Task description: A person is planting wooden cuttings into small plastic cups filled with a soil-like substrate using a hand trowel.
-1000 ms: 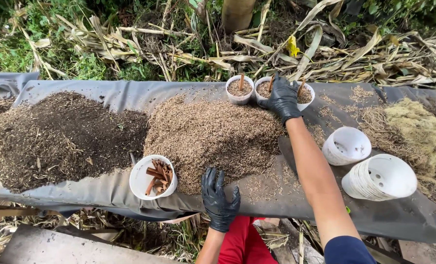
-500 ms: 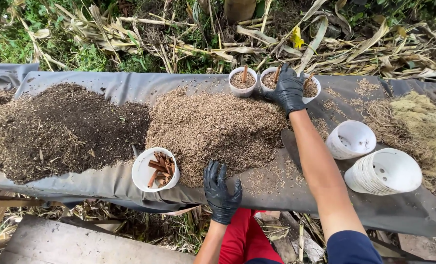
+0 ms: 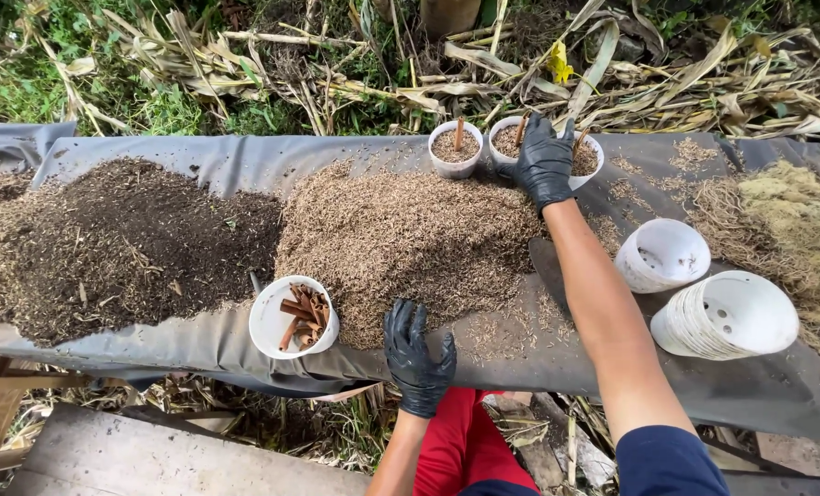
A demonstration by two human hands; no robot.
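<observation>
Right hand (image 3: 545, 161), black-gloved, arm stretched to the far edge of the desk (image 3: 520, 363), which is draped in grey sheeting. Its grip lies spread over the rim of a white pot (image 3: 511, 138) filled with husk mix, fingers draped on the top; whether they close on anything inside cannot be told from this angle. A thin brown stick (image 3: 520, 131) stands in that pot just left of the grip. Just beside it on the left sits a second white filled pot (image 3: 455, 152), also with an upright stick in it, not touched by the hand. Left hand (image 3: 416, 356), likewise black-gloved, rests flat at the near edge of the desk, its grip spread and holding nothing, fingertips touching the near margin of the tan husk pile (image 3: 410, 239). Left of this grip, close by, stands a white cup of brown stick pieces (image 3: 293, 317). Further left of that lies a dark soil heap (image 3: 120, 243). Right of the right forearm, a single empty white pot (image 3: 662, 254) lies tipped on its side, and nearer the body a nested stack of white pots (image 3: 724, 317) also lies on its side. Beyond these to the right, a pale fibrous heap (image 3: 786, 216). A dark flat tool, possibly a trowel blade (image 3: 549, 266), shows under the right forearm.
</observation>
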